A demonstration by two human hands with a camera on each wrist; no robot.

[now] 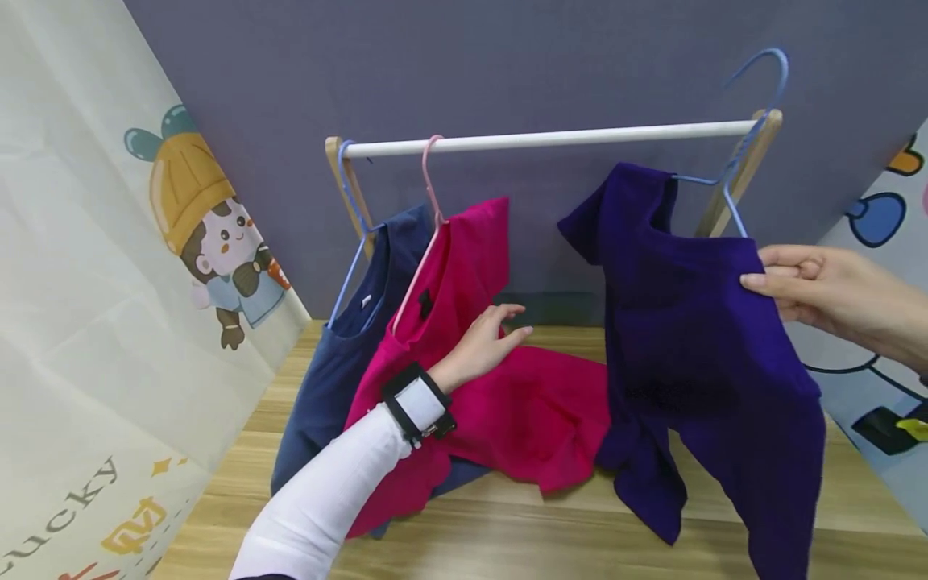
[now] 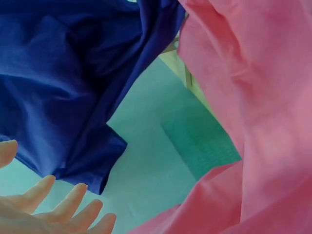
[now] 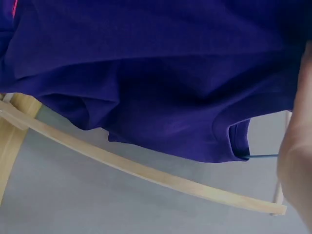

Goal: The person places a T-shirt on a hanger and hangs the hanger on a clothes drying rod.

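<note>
A dark purple T-shirt point(image 1: 696, 322) hangs partly on a blue hanger point(image 1: 741, 153) at the right end of the rack. The hanger's hook rises above the white rail. My right hand point(image 1: 841, 294) pinches the shirt's edge near the neckline between thumb and fingers; in the right wrist view the purple cloth point(image 3: 161, 97) fills the upper part. My left hand point(image 1: 482, 342) is in front of a bright pink shirt point(image 1: 536, 419), its fingers loosely spread and holding nothing. The left wrist view shows those fingers below the purple shirt's sleeve point(image 2: 83, 165).
The white rail point(image 1: 565, 138) runs between wooden end posts. A pink hanger point(image 1: 431, 185) carries the pink shirt, and another blue hanger point(image 1: 346, 185) carries a navy shirt point(image 1: 319, 395) at the left. Shirt hems lie on the wooden tabletop point(image 1: 507, 540). A grey wall stands behind.
</note>
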